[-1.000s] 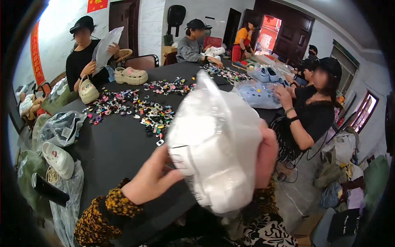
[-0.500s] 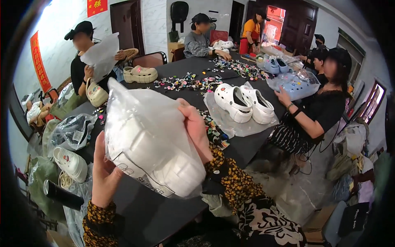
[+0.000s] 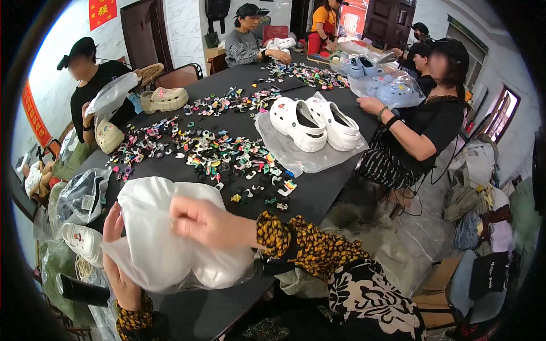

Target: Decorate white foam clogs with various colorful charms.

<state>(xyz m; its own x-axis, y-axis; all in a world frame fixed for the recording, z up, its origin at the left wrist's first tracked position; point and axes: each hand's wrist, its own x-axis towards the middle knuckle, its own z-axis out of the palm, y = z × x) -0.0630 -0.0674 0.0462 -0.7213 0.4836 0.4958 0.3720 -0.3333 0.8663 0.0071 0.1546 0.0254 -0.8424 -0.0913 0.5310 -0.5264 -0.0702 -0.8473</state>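
Observation:
In front of me, over the near edge of the table, is a translucent plastic bag (image 3: 165,250) with a pair of white clogs inside, their shapes blurred by the film. My left hand (image 3: 120,273) holds the bag from its left side, with some fingers behind the plastic. Closed in a pinch, my right hand (image 3: 210,224) grips the film across the bag's upper part. Beyond the bag, small colourful shoe charms (image 3: 227,156) lie scattered. A pair of white clogs (image 3: 315,122) stands to the right on a flattened clear bag (image 3: 284,156).
The dark table (image 3: 227,304) stretches away from me. At left are a white clog with charms (image 3: 84,241), a black cylinder (image 3: 84,288) and bagged items. Beige clogs (image 3: 165,99) stand further back. Co-workers sit around; the one at right holds bagged blue clogs (image 3: 392,91).
The bagged clogs have come lower and turned over, so the printed side no longer shows. My right hand has moved from the bag's right edge across its front and now pinches the film.

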